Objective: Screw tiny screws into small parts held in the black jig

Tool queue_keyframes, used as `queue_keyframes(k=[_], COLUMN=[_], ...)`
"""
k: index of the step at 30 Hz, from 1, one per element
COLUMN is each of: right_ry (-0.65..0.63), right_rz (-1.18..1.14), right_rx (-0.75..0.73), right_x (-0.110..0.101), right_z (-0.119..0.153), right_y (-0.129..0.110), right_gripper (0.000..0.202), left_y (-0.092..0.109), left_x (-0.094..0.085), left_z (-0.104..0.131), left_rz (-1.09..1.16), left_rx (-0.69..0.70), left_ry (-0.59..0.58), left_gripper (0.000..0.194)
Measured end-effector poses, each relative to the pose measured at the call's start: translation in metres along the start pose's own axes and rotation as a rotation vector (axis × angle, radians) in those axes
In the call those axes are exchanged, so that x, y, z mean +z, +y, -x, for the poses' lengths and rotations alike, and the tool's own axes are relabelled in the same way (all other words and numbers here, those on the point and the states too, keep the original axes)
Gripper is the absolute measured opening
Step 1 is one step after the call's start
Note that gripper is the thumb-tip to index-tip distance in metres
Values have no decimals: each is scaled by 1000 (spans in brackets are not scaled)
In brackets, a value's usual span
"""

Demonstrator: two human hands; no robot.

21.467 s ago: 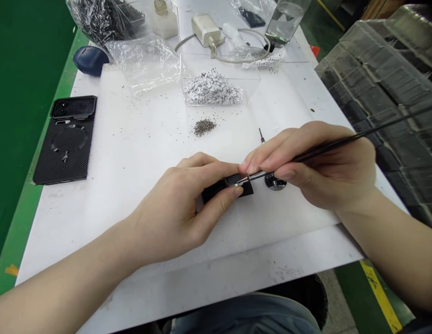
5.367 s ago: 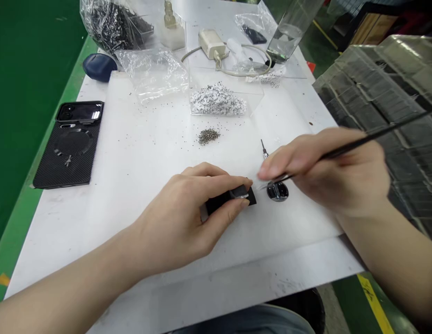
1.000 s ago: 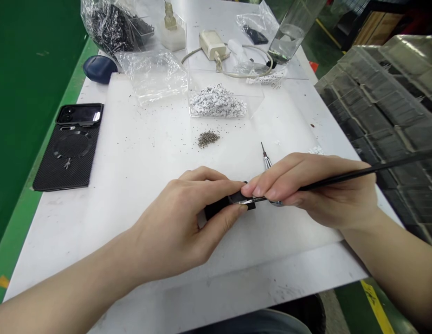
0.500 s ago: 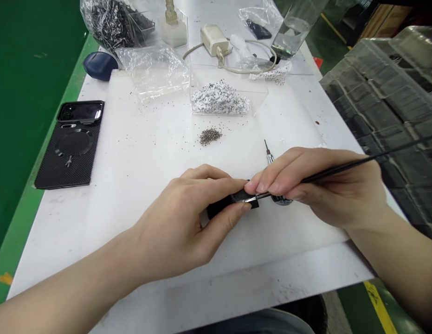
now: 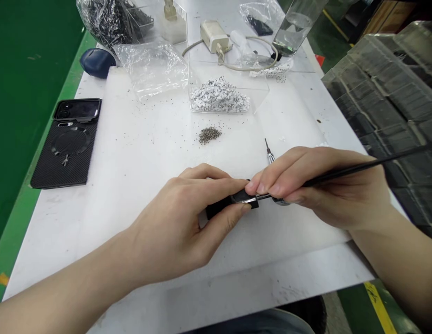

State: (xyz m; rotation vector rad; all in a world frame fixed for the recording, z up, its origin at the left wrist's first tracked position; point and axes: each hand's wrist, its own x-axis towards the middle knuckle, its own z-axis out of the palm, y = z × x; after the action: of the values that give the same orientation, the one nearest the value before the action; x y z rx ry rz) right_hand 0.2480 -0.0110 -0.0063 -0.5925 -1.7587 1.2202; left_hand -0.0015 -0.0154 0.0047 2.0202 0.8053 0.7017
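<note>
My left hand (image 5: 183,218) steadies a small black rectangular part (image 5: 217,207) on the white mat, its thumb and index finger along the part's sides. In my right hand (image 5: 327,185) is a long, slim black tool (image 5: 344,174), pinched like a pen. Its thin, pale tip touches the right end of the black part; whether that is bristle or metal I cannot tell. Partly hidden beneath my right fingers lies a small silver screwdriver (image 5: 270,157), its bit pointing away. Beyond my hands sits a pile of tiny screws (image 5: 209,135).
A clear tray (image 5: 259,95) holds white-and-grey bits. Behind it are a charger (image 5: 214,36) with cable, plastic bags (image 5: 156,69) and a bottle of clear liquid (image 5: 295,30). A black phone case (image 5: 67,148) lies left, below a dark blue object (image 5: 97,62). Stacked plastic boxes (image 5: 383,97) stand right.
The view has shifted slightly, with the objects on the left a little further left. Both hands keep their grips, and the tool tip stays on the black part.
</note>
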Motion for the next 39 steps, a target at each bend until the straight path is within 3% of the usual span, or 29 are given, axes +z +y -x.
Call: queue_keyframes(k=[13, 15, 17, 19, 20, 22, 26, 30, 32, 36, 39], right_ry=[-58, 27, 230, 415, 395, 234, -104, -238, -219, 7, -40], right_rz=[198, 188, 233, 462, 651, 869, 1042, 1154, 1214, 1286, 1335], right_rx=[-34, -64, -124, -175, -168, -93, 82, 155, 198, 343, 513], right_x=[-3, -6, -14, -26, -33, -46, -64, -66, -57, -23, -4], right_z=[-3, -3, -4, -4, -3, -2, 2, 1, -1, -10, -17], right_y=[-10, -12, -15, -19, -21, -22, -20, -22, -26, -34, -35], right_gripper=[25, 17, 10, 11, 9, 13, 20, 31, 32, 33, 33], left_y=[3, 3, 3, 2, 1, 0, 0, -1, -2, 2, 5], left_x=[0, 0, 1, 1, 1, 1, 1, 3, 5, 9, 9], left_z=[0, 0, 0, 0, 0, 0, -1, -1, -1, 1, 1], left_rz=[16, 13, 6, -6, -19, -59, -99, -127, -143, -170, -175], left_rx=[-30, -48, -56, -46, -40, -32, -22, 0, 31, -3, -14], left_ry=[0, 9, 25, 29, 24, 15, 25, 32, 52, 130, 123], left_gripper=[22, 23, 24, 25, 26, 27, 28, 27, 27, 32, 24])
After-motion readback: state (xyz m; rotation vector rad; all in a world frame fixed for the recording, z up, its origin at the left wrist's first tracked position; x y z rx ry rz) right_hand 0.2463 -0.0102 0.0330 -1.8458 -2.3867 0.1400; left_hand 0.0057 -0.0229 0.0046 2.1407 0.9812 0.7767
